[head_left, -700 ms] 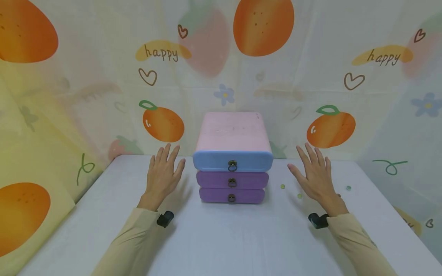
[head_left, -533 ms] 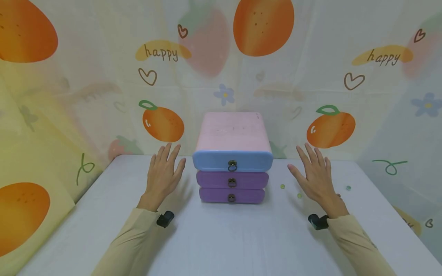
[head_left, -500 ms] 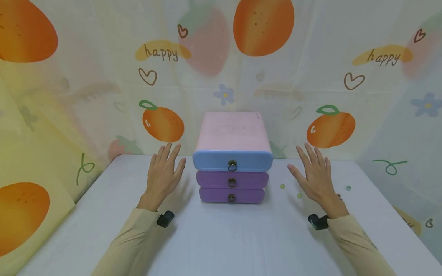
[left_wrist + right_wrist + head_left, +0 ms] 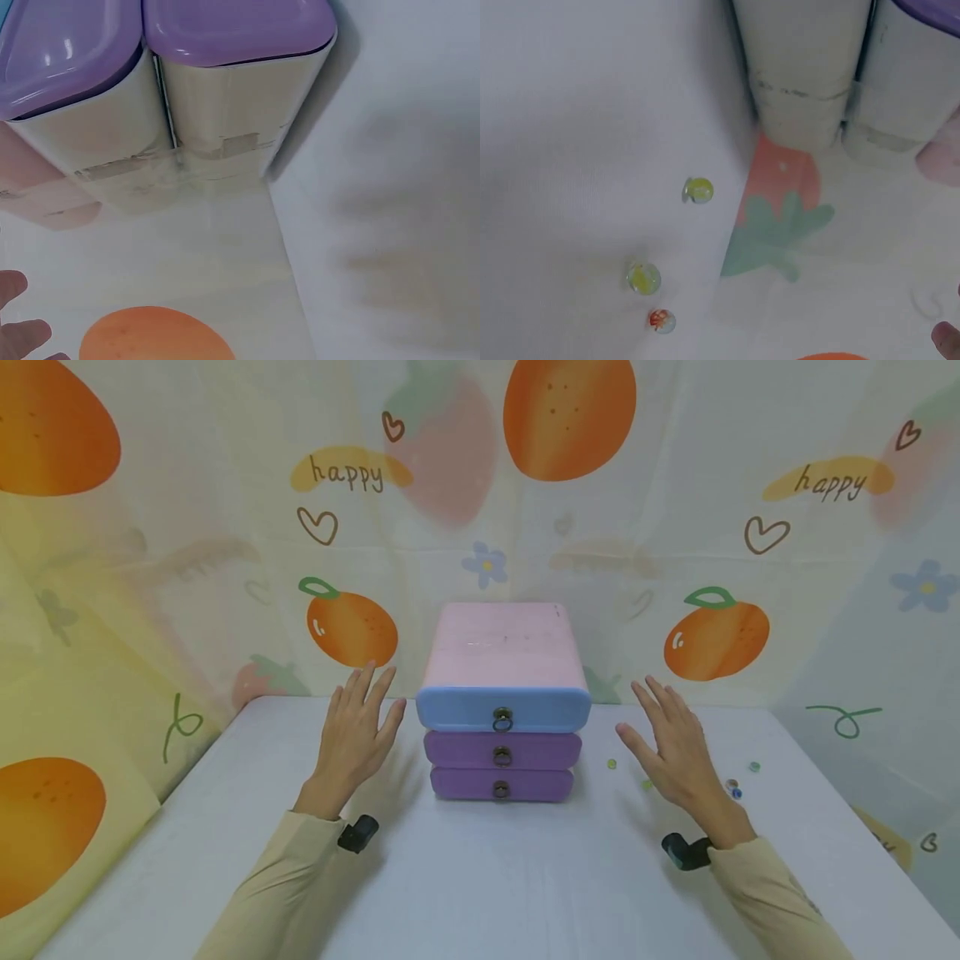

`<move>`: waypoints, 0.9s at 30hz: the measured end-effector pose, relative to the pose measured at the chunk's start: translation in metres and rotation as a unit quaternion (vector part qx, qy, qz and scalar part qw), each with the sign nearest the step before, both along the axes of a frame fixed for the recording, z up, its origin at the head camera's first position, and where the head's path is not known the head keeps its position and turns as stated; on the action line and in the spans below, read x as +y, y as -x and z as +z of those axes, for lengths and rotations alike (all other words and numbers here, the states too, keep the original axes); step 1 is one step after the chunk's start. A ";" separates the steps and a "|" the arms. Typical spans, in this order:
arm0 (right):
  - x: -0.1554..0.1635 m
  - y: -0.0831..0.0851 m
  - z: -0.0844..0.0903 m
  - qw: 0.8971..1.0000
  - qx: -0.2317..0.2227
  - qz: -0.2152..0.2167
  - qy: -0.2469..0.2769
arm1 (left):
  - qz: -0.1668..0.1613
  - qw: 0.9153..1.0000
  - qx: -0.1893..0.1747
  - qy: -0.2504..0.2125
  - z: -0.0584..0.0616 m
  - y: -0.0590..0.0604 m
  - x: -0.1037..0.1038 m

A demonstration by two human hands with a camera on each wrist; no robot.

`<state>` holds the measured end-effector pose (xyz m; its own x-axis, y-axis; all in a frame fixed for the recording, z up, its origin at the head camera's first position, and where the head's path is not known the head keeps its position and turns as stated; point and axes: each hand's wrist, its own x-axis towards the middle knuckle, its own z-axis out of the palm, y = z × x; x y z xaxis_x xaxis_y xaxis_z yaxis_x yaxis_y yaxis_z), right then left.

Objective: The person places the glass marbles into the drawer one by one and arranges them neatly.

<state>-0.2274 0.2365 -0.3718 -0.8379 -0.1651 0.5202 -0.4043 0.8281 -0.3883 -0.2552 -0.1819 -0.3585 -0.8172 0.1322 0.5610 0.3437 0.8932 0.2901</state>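
Note:
A small drawer cabinet (image 4: 504, 647) stands mid-table, its top shell pink. Its top drawer front (image 4: 457, 708) is blue, and the two lower drawer fronts (image 4: 457, 750) are purple; each carries a ring pull (image 4: 502, 720). To its left my left hand (image 4: 351, 739) hovers with spread fingers, touching nothing. My right hand (image 4: 678, 756) is raised on the other side, also holding nothing, above several glass marbles (image 4: 612, 764). In the right wrist view a yellow-green marble (image 4: 700, 190), another yellow one (image 4: 643, 278) and a red-patterned marble (image 4: 661, 321) lie on the table.
A white table (image 4: 495, 877) carries the cabinet and marbles. Behind it hangs a cloth (image 4: 600, 527) printed with oranges and strawberries. More marbles, one blue (image 4: 737, 793) and one greenish (image 4: 754, 767), lie right of the right hand. Each wrist wears a black camera (image 4: 358, 833).
My right hand has turned and shifted slightly left, uncovering marbles near its wrist. The left hand's fingers have risen slightly. The cabinet stays shut, and the head view has shifted a touch.

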 end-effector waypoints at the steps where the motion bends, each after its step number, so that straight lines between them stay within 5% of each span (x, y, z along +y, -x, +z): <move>1: -0.001 -0.001 0.000 1.000 0.001 0.004 0.001 | -0.003 1.000 0.002 0.000 0.001 0.000 0.000; 16: -0.014 -0.019 0.000 0.997 0.000 0.060 0.041 | -0.032 0.999 -0.006 -0.028 0.011 -0.004 0.003; 27: -0.027 -0.034 0.002 0.992 0.009 0.085 0.095 | -0.083 0.993 0.000 -0.082 0.020 -0.008 0.009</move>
<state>-0.1933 0.2095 -0.3697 -0.7966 -0.2018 0.5698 -0.5405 0.6600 -0.5218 -0.2473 -0.1726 -0.3390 -0.7916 0.1723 0.5862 0.4829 0.7642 0.4275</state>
